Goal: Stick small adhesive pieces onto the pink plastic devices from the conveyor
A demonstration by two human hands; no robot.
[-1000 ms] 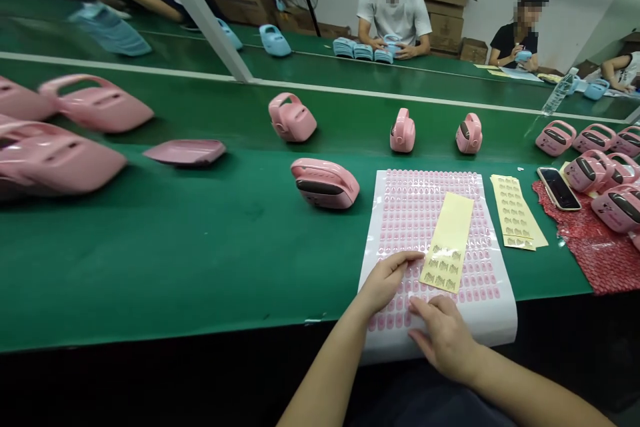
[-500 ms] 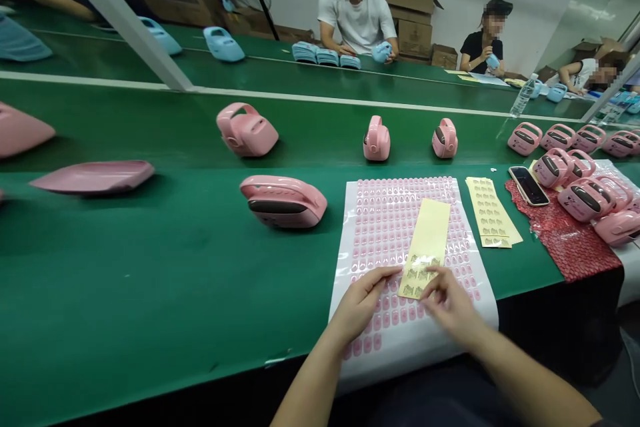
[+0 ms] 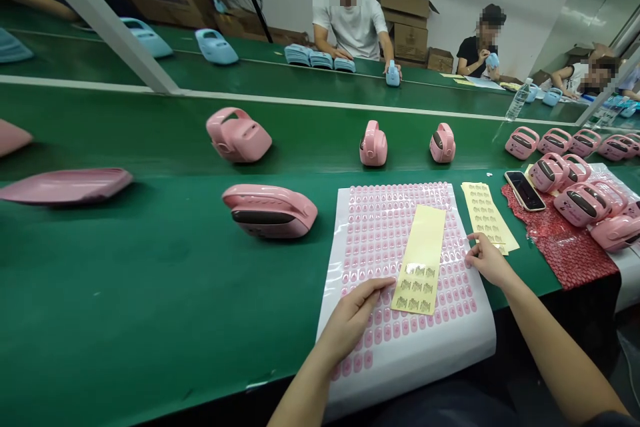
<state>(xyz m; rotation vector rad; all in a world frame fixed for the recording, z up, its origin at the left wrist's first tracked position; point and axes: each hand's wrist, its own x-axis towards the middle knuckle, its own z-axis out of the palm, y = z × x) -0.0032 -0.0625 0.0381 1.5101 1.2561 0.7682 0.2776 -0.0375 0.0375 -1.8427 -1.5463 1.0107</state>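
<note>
A white sheet [image 3: 425, 353] covered with rows of small pink stickers lies at the near edge of the green belt. On it rests a yellow label strip [image 3: 423, 257] with dark printed labels at its near end. My left hand [image 3: 353, 315] lies on the sheet with its fingers stretched toward the strip's near left corner and holds nothing. My right hand [image 3: 487, 260] sits at the sheet's right edge, fingers loosely bent and apart, tips touching the sheet just below a stack of yellow label strips [image 3: 487, 215].
A pink handled device [image 3: 270, 211] lies left of the sheet, with more pink devices [image 3: 373, 145] on the belt behind. A phone [image 3: 524, 189] and several pink devices [image 3: 583, 203] rest on red wrap at the right. Other people work with blue devices at the far belt.
My right hand left the yellow strip's near end and moved right to the sheet's edge. The left hand stayed on the sheet. The view shifted slightly.
</note>
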